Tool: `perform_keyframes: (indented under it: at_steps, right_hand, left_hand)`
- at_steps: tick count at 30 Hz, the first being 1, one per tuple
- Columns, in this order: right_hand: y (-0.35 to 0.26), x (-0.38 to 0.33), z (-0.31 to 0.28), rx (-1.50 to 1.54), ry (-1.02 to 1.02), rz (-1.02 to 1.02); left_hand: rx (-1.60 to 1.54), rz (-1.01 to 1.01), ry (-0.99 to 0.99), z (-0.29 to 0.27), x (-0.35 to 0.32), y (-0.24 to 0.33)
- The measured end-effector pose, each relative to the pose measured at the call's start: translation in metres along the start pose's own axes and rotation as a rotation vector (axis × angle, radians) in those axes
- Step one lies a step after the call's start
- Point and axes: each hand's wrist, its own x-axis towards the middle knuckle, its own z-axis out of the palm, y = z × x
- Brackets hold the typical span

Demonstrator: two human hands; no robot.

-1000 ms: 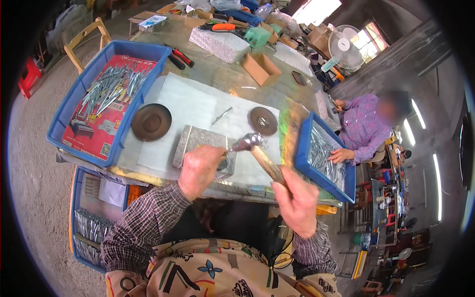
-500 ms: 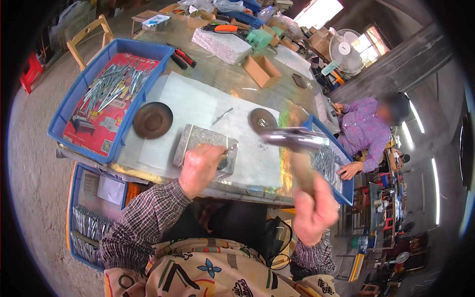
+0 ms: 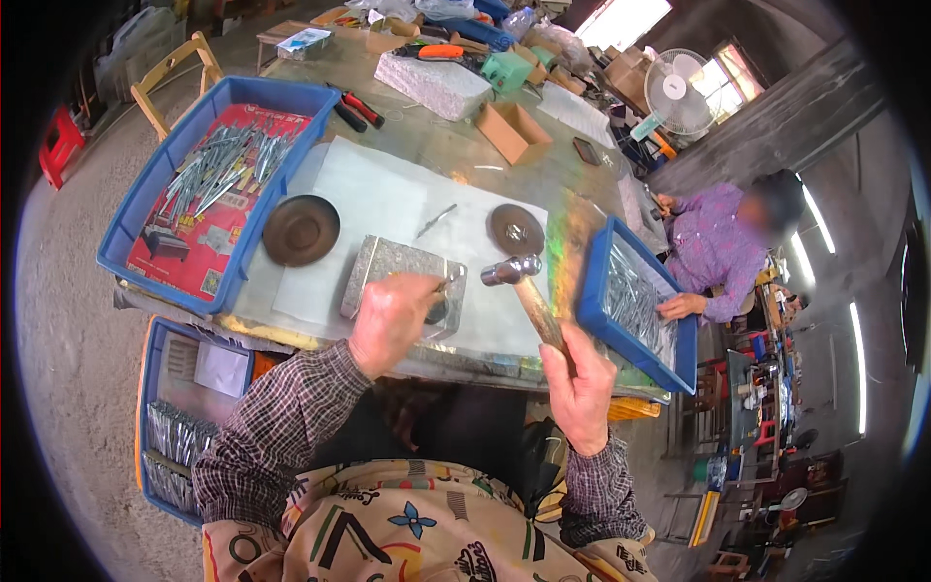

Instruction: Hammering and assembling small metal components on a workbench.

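Observation:
A ball-peen hammer (image 3: 511, 271) is gripped by its wooden handle in my right hand (image 3: 580, 388); its steel head hangs just right of the stone block. My left hand (image 3: 390, 325) rests over the block (image 3: 400, 260), fingers pinched on a small metal piece (image 3: 452, 275) at the block's right side. The piece is too small to name, and my hand hides much of the block's near side. White paper (image 3: 364, 189) lies under the block. A thin metal rod (image 3: 436, 220) lies behind it. One brown dish (image 3: 301, 231) is to the left; another dish (image 3: 515, 230), holding small metal bits, is to the right.
Blue trays of thin metal rods stand at the left (image 3: 112, 247) and right (image 3: 632, 346). Red-handled pliers (image 3: 363, 110), a cardboard box (image 3: 514, 134) and a foam block (image 3: 433, 85) lie farther back. A co-worker (image 3: 718, 242) reaches to the right tray.
The hammer and my right hand have moved left and inward; the hammer head is now near the block's right side. My left hand has barely moved.

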Motion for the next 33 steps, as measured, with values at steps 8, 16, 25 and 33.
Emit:
perform_keyframes:
  at_steps: [8,16,25,33]
  right_hand:
    - [0.036,-0.022,0.018,0.029,0.006,0.128]
    - [0.051,-0.036,0.029,0.022,0.023,0.198]
    - [0.07,-0.043,0.056,-0.164,0.086,0.1]
    - [0.082,-0.048,0.083,-0.358,0.111,0.071]
  left_hand:
    - [0.009,-0.04,-0.007,-0.005,0.0,-0.002]
    - [-0.029,-0.134,0.028,-0.02,0.015,-0.001]
    - [-0.482,-0.583,-0.057,-0.03,0.005,-0.017]
    - [-0.469,-0.637,-0.019,-0.046,0.002,-0.019]
